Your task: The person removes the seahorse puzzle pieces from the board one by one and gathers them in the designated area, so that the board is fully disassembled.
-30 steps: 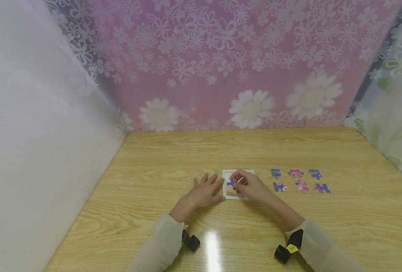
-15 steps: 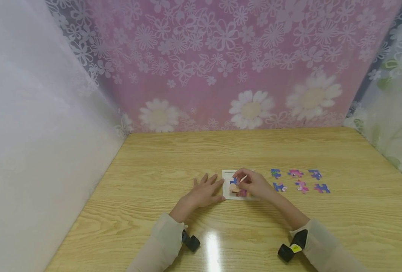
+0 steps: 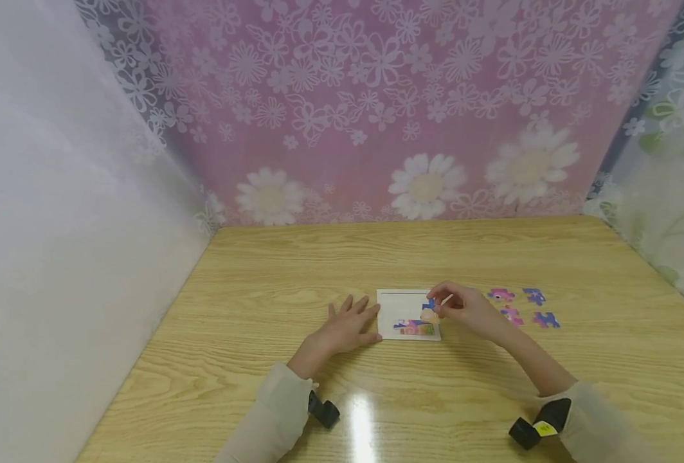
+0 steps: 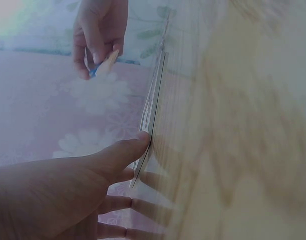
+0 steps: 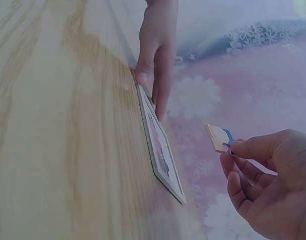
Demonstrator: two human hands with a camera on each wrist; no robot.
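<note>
A white puzzle board [image 3: 393, 307] lies flat on the wooden table, with joined pink, blue and green puzzle pieces [image 3: 417, 328] along its near edge. My left hand [image 3: 346, 329] rests at the board's left side with fingers spread; in the left wrist view its thumb [image 4: 135, 146] touches the edge. Between thumb and fingertips, my right hand [image 3: 472, 313] pinches a blue and peach puzzle piece [image 5: 219, 138]. That piece is raised above the board's right part, clear of it in the right wrist view.
Right of the board lie several loose puzzle pieces, among them a pink one [image 3: 501, 294] and a blue one [image 3: 546, 319]. My right hand and forearm hide some of this group. A flowered curtain [image 3: 377, 128] hangs behind the table [image 3: 296, 257].
My right hand has moved right with the pinched puzzle piece, uncovering the joined pieces on the board and covering the nearest loose ones. My left hand has stayed in place.
</note>
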